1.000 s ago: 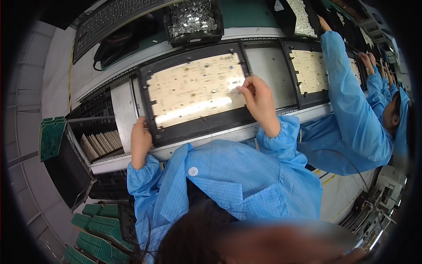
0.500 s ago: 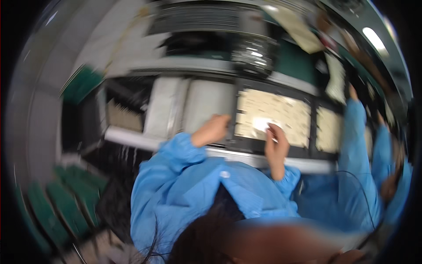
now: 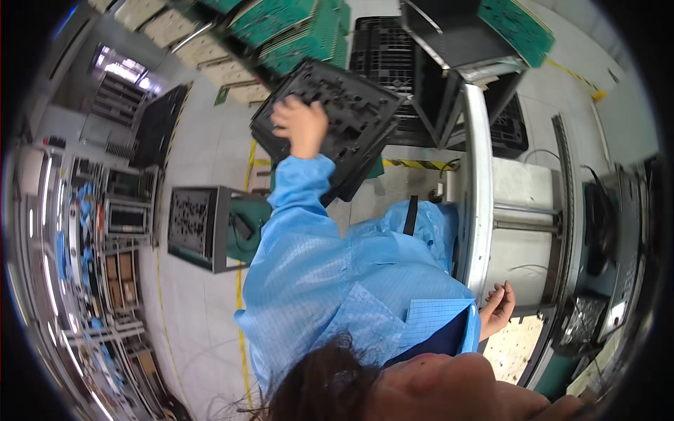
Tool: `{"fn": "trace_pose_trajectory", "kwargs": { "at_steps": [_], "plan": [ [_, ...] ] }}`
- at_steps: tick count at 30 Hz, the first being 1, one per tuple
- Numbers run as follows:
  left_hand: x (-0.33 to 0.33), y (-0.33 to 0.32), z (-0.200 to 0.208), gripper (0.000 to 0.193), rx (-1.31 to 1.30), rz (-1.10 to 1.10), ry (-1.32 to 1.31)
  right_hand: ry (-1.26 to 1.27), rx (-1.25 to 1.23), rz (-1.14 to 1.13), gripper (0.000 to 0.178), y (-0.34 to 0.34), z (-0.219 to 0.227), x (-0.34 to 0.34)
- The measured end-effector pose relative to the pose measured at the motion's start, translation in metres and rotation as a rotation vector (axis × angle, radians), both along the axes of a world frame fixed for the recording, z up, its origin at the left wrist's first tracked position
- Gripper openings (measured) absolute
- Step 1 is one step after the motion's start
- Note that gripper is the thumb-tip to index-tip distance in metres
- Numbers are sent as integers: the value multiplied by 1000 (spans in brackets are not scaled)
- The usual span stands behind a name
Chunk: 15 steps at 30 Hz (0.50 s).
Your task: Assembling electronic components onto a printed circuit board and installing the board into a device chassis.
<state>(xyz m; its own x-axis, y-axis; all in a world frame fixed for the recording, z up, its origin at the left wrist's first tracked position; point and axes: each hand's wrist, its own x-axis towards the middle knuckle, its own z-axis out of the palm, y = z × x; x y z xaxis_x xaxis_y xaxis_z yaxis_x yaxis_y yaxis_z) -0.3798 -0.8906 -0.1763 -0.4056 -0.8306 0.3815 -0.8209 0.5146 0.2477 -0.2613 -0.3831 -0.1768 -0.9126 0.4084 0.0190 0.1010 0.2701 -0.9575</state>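
My left hand (image 3: 302, 128) is stretched over a stack of black trays with many cut-outs (image 3: 344, 105), its fingers spread at the near-left part of the top tray. Slight blur hides whether the fingertips touch it. At the lower right my right hand (image 3: 497, 310) hovers beside the metal rail of the work line, fingers loosely bent and apart, with nothing visible in them. Just beyond it lies a cream-coloured board (image 3: 516, 347) in a dark frame, partly hidden by the hand and my body.
Racks of green circuit boards (image 3: 291, 31) stand at the top, beside a black pallet (image 3: 382, 49). An open black rack (image 3: 456, 42) adjoins the rail (image 3: 477, 189). On the left, a grey box (image 3: 200, 228) holds another cut-out black tray. Shelving (image 3: 116, 274) lines the far left.
My view and body have turned left, away from the work line. My left hand has gone from beside the cream board to the black trays; my right hand has drawn back from the board.
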Motion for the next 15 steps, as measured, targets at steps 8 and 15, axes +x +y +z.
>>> {"fn": "trace_pose_trajectory", "kwargs": {
  "at_steps": [8, 15],
  "plan": [
    [84, -106, -99, 73, 456, 260, 96, 7, -12, 106, 26, -3, -9, -7],
    [77, -118, -96, 49, 484, -38, 1010, -3, 25, 71, 25, -10, 3, -9]
  ]
}}
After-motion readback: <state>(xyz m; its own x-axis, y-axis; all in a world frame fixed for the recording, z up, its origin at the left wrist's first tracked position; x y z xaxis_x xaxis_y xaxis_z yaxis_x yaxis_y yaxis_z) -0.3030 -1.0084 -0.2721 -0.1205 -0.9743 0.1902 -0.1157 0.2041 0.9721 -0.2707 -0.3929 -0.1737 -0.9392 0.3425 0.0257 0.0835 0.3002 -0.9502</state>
